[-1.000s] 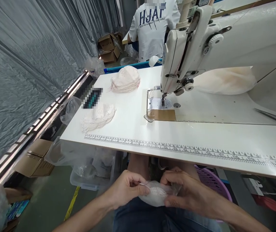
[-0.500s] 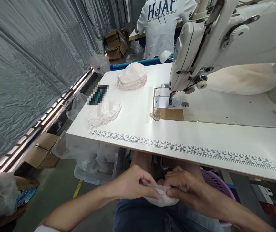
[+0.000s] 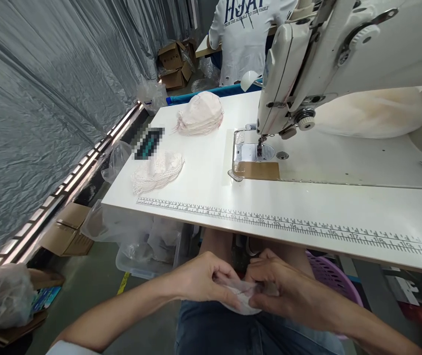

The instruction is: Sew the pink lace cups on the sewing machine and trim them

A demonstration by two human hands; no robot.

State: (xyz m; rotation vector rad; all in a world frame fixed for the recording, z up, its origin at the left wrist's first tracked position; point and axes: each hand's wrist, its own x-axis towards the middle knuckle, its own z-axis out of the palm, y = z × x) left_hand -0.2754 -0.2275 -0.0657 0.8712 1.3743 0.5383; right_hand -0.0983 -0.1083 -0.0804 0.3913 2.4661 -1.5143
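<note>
Both hands meet low over the lap, below the near edge of the white tabletop [image 3: 203, 187]: the left hand [image 3: 201, 281] and right hand [image 3: 283, 291] each have their grip pinched on a small white lacy fabric piece [image 3: 241, 301]. Further off, left of the white sewing machine [image 3: 344, 54], lie a cream lace pile [image 3: 158, 171] and a pink stack [image 3: 200, 114].

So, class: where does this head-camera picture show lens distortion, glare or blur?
Head view: the ruler strip along the table edge bows, as from a wide lens; soft glare lies near the needle plate; a pixelated patch hides one thing; both hands stay sharp.
</note>
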